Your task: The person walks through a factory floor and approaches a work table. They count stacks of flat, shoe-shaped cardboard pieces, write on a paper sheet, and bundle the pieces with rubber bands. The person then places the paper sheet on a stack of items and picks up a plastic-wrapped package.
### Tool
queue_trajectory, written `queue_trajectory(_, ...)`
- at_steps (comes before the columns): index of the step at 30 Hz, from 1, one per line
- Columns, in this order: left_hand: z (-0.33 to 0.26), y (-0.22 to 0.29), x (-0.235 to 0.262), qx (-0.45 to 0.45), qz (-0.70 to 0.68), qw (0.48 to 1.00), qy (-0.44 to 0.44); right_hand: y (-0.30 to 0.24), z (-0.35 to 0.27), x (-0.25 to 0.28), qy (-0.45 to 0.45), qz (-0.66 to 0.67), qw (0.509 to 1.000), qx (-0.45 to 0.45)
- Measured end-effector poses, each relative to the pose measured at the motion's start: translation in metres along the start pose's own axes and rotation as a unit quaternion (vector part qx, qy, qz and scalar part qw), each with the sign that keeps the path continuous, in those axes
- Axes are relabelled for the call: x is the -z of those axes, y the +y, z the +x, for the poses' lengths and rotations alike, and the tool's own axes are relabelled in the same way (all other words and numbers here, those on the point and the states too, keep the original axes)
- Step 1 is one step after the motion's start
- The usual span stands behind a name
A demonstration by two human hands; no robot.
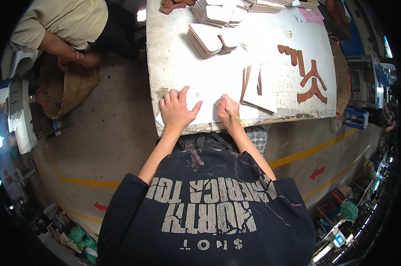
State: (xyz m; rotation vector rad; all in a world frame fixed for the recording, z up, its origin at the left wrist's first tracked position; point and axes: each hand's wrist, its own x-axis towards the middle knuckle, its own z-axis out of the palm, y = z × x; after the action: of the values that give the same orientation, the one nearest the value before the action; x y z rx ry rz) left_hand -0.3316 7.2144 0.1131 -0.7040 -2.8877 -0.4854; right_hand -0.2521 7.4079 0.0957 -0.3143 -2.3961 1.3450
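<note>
My left hand (177, 111) lies flat with fingers spread on a white sheet piece (206, 111) at the near edge of the white worktable (174, 62). My right hand (227, 111) is closed around a thin yellowish pencil-like tool (237, 118), its tip against the same white piece. Just right of that hand rests a small stack of white pieces with brown edges (257, 86).
Stacks of white cut pieces (207, 40) sit at the table's far side, and brown strip-shaped cutouts (309, 75) lie at the right. Another person (63, 26) bends over a woven basket (70, 88) at the left. A second basket (341, 75) hangs off the table's right edge.
</note>
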Motion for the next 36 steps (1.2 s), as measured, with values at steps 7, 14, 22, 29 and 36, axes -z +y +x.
queue_trajectory(7, 0.000, 0.000, 0.000, -0.001, 0.009, 1.000, -0.003, -0.001, 0.000, -0.001, 0.011, 0.014, 1.000, -0.023)
queue_trajectory(14, -0.001, 0.000, 0.000, -0.002, 0.007, 1.000, -0.007, 0.001, -0.001, -0.001, 0.014, 0.006, 0.999, -0.028)
queue_trajectory(22, 0.000, -0.001, 0.001, -0.003, 0.007, 1.000, 0.000, -0.002, 0.000, 0.002, 0.024, 0.009, 0.998, -0.057)
queue_trajectory(29, 0.001, 0.001, 0.001, -0.001, 0.002, 1.000, 0.002, -0.008, -0.005, 0.009, -0.008, 0.017, 1.000, -0.023)
queue_trajectory(36, 0.001, 0.002, 0.004, 0.002, -0.013, 1.000, 0.001, 0.000, -0.009, 0.009, -0.034, 0.038, 0.998, -0.022)
